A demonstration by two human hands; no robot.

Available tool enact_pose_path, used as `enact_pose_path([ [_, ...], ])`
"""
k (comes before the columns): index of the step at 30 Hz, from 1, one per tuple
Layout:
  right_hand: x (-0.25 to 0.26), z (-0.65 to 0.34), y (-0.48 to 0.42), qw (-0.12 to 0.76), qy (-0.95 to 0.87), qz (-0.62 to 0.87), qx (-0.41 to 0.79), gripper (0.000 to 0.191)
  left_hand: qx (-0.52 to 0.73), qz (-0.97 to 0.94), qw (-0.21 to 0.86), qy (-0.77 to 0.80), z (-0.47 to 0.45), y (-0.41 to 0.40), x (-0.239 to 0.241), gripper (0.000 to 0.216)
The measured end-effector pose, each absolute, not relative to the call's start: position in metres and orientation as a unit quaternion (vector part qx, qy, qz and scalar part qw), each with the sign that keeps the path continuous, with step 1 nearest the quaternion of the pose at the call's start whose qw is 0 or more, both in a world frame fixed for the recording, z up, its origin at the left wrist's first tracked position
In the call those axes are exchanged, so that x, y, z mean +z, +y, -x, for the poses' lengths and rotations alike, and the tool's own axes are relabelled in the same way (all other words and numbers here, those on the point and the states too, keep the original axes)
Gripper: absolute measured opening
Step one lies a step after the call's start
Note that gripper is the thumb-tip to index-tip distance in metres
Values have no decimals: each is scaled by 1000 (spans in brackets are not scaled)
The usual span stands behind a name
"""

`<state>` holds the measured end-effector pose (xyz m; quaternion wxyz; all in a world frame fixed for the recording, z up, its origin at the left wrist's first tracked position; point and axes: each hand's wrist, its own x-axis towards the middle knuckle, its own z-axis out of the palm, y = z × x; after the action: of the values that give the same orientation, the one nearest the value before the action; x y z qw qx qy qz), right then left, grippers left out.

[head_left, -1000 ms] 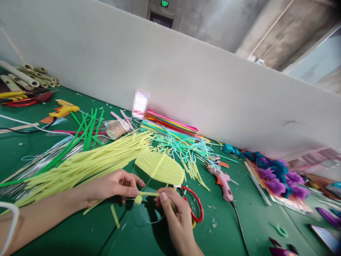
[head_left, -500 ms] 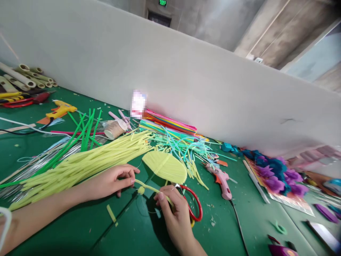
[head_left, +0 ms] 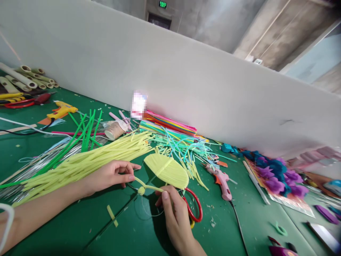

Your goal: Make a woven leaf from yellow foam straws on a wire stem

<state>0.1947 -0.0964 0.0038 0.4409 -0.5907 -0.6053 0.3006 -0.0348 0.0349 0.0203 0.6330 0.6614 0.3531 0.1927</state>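
Observation:
A yellow-green pipe cleaner (head_left: 152, 188) stretches between my two hands, with a small round knob (head_left: 141, 191) of the same colour at its middle. My left hand (head_left: 118, 173) pinches one end between thumb and fingers. The other end is gripped by my right hand (head_left: 176, 209). From the knob a thin thread or wire loops down over the table. Just beyond my right hand lies a leaf-shaped panel (head_left: 167, 170) of pipe cleaners laid side by side. Scissors with red handles (head_left: 198, 209) lie partly hidden behind my right hand.
Left, a long bundle of yellow-green pipe cleaners (head_left: 87, 160) lies beside green ones (head_left: 89, 131). A pink glue gun (head_left: 222, 181) with a cord lies right; a yellow glue gun (head_left: 62, 109) is far left. A thread spool (head_left: 115, 130) stands near the white partition (head_left: 186, 78).
The two ends of the pipe cleaner now bend up more from the knob, in a shallow V. The leaf-shaped panel has shifted slightly right and nearer. My hands have barely moved.

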Motion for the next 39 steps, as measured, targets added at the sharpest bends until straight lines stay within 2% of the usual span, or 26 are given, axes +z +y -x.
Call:
enact_pose_path([
  [6, -3, -194, -95, 478, -568, 592, 314, 32, 200, -629, 644, 388, 33, 36, 23, 33],
  [14, 0, -194, -97, 428, -615, 592, 297, 29, 116, -706, 597, 363, 39, 39, 14, 55],
  [17, 0, -194, -97, 425, -623, 587, 294, 29, 102, -783, 518, 328, 41, 38, 17, 46],
  [21, -1, -194, -96, 426, -625, 586, 293, 28, 155, -859, 383, 303, 39, 33, 21, 27],
  [31, 0, -195, -96, 416, -639, 578, 292, 26, 255, -932, 66, 250, 43, 37, 6, 26],
  [35, 2, -195, -96, 407, -651, 575, 282, 27, 237, -933, 16, 269, 43, 37, 6, 26],
  [39, 3, -195, -97, 387, -667, 575, 272, 27, 213, -941, 31, 261, 43, 38, 3, 26],
])
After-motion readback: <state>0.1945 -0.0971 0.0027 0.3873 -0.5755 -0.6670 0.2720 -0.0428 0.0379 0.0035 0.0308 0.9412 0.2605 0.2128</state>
